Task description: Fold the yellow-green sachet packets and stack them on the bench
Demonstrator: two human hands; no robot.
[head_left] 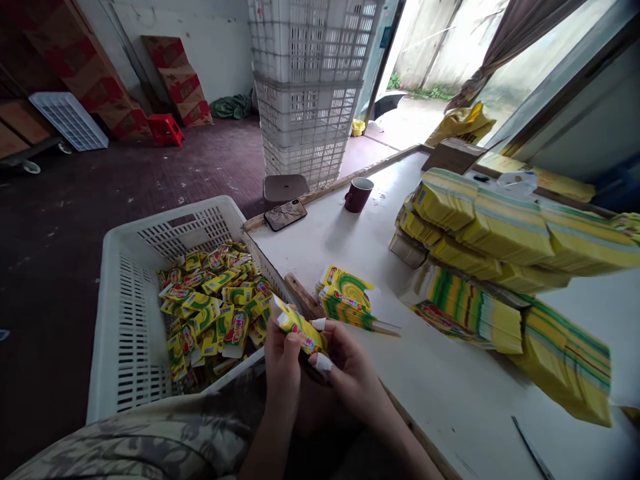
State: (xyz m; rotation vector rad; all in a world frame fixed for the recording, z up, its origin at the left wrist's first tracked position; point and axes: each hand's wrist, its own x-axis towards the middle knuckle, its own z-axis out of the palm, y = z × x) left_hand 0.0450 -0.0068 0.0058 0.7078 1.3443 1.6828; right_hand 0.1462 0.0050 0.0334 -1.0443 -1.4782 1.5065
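Both my hands grip one small yellow and green carton (299,327) just over the table's near edge. My left hand (282,363) wraps its lower end, fingers closed. My right hand (345,367) pinches the other side, with white tape on two fingertips. A short stack of flat yellow-green cartons (345,297) lies on the white table (350,240) right beyond my hands. To the left stands a white plastic crate (115,300) holding several folded cartons (210,307).
Tall slumped stacks of flat cartons (500,253) fill the table's right side. A dark mug (358,194) and a phone (285,214) sit at the far edge. Stacked white crates (310,87), a stool (285,187) and red boxes (180,80) stand on the dark floor.
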